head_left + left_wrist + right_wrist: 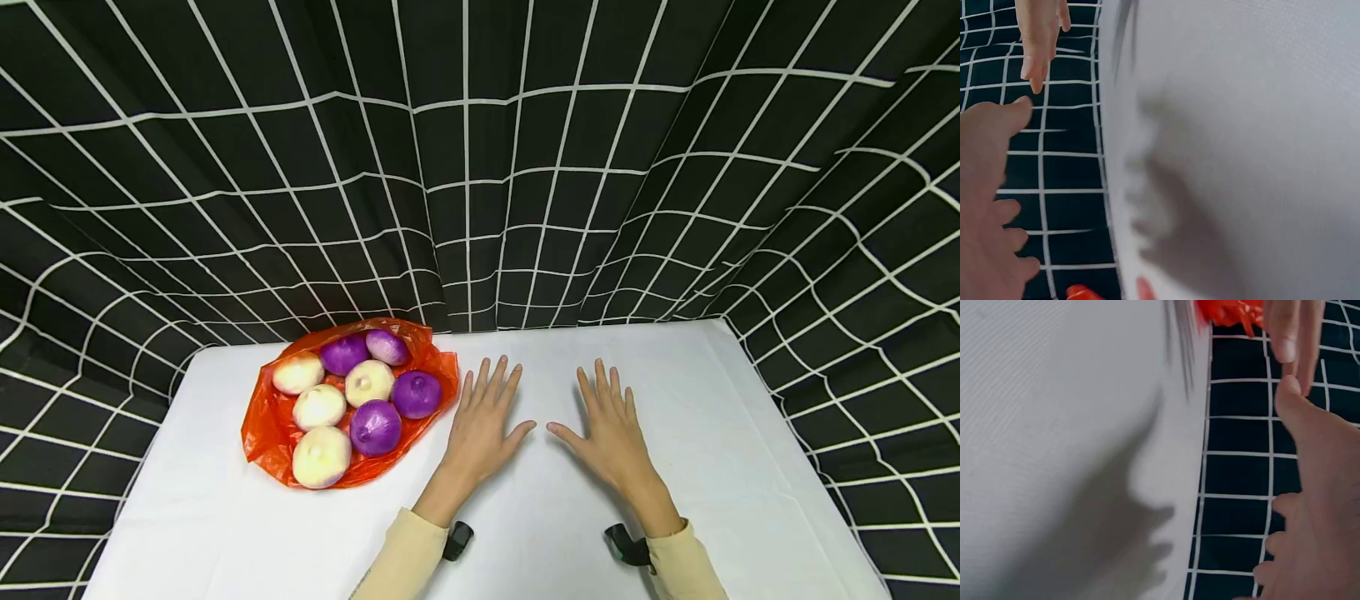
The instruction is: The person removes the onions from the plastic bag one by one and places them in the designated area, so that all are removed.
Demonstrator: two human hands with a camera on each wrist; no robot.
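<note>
My left hand (pixel 480 429) is held palm down over the white table, fingers straight and thumb out to the side. Mirroring it, my right hand (pixel 617 437) has its fingers spread and its thumb pointing at the left thumb, with a gap between them. Both hold nothing, and in the wrist views their shadows fall on the cloth. Left of the left hand lies a spread red plastic bag (pixel 266 429). Several purple onions (pixel 376 427) and several white onions (pixel 321 457) rest on it, grouped close together. The left fingertips are near the bag's right edge.
A white cloth covers the table (pixel 750 467). Black curtains with a white grid (pixel 517 200) stand at the back and both sides, right along the table's edges. Each wrist carries a small black camera (pixel 628 546) below a cream sleeve (pixel 686 567).
</note>
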